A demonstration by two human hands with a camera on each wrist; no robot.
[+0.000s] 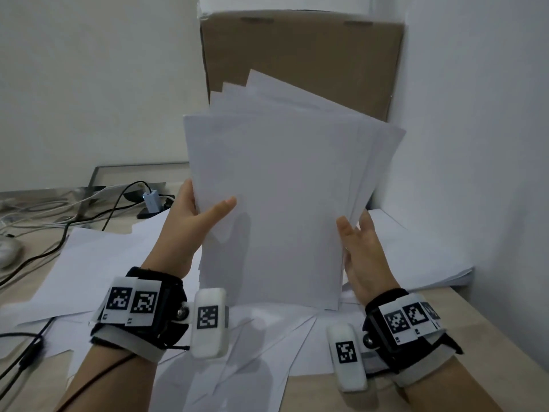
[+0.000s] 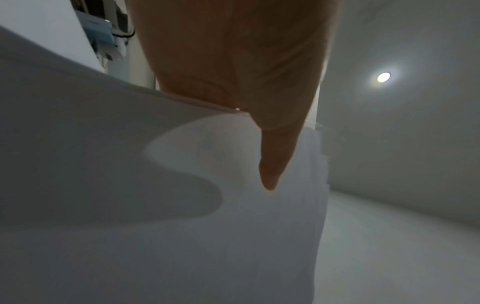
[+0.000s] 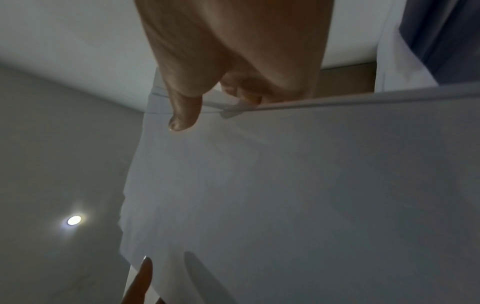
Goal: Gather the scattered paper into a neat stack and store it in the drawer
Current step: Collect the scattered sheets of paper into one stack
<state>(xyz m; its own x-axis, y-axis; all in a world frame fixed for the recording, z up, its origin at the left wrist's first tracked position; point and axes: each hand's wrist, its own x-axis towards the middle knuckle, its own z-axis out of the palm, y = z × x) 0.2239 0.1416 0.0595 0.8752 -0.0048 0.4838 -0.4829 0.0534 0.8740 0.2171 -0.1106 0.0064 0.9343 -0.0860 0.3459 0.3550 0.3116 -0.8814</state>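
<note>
Both hands, left hand (image 1: 193,215) and right hand (image 1: 361,248), grasped the upright paper sheaf (image 1: 276,203); beyond the fingers stood a cardboard box (image 1: 300,55), contents hidden.

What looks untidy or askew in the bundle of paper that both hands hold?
The held paper bundle is fanned: its top corners stick out at different angles in front of the cardboard box. The left hand and right hand grip its sides. More loose sheets lie scattered on the desk.

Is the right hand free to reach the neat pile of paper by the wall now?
Probably not yet. The right hand grips the fanned sheets together with the left hand. The pile by the wall lies open just beside it, so only that grip hinders it.
</note>
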